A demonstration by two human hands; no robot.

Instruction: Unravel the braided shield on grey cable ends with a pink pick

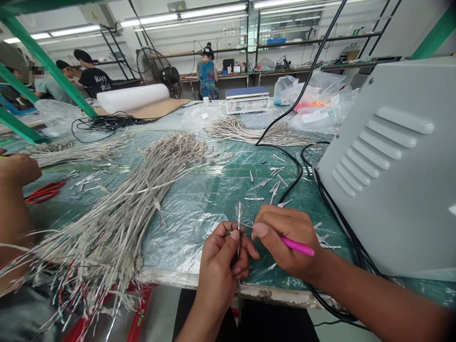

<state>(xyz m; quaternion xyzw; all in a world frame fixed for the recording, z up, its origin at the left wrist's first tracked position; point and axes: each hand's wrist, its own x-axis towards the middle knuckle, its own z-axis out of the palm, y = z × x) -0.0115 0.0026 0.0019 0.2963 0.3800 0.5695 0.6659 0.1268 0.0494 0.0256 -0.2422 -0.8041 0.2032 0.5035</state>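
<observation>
My left hand [223,263] is closed around a thin silver braided cable [239,216] and holds its frayed end upright near the table's front edge. My right hand [285,240] is closed on a pink-handled tool [297,246], and its tip sits at the cable's end, just right of my left thumb. A big heap of similar grey cables [142,190] with coloured wire ends lies to the left and hangs over the table edge.
A grey metal machine housing [392,161] fills the right side, with black cords [295,175] running past it. Cut sleeve scraps [274,183] litter the plastic-covered green table [199,199]. Red scissors [44,192] and another person's arm [14,190] are at the left. Other people work at the back.
</observation>
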